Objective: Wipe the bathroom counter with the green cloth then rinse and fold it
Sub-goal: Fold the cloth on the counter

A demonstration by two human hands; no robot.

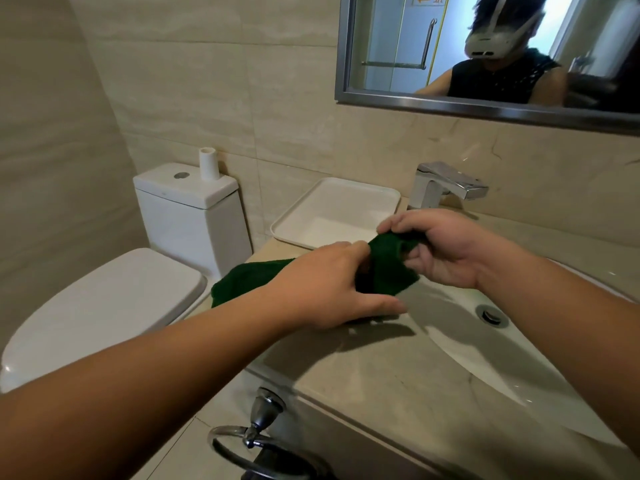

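Both hands on the green cloth (388,268), held up over the left edge of the sink (460,327), just above the counter (363,372).

Right hand (440,247): fingers curled, pinching the cloth's upper right end btwn thumb and fingertips. Cloth bunched inside the grip.

Left hand (332,285): back of hand toward camera, fingers closed on the cloth's middle, thumb stretched along the lower side. Fingertips mostly hidden by the cloth, but grip reads as closed on it.

Cloth: dark green, crumpled, not folded flat. Left end trails out behind the left wrist to the counter's left edge; can't tell if that end rests on the counter or hangs just off it.

Surroundings:
- Faucet (446,185), chrome, behind the right hand, spout pointing right. No water visible.
- Drain (491,315), right of the hands in the basin.
- White tray (332,209) at the back-left corner of the counter, near the faucet, behind the cloth.
- Toilet (138,271) left of the counter, lid down; white tube (209,164) upright on the tank.
- Towel ring (256,441), chrome, on the cabinet front below the counter edge.
- Mirror (485,53) on wall above, shows person w/ head-worn rig.
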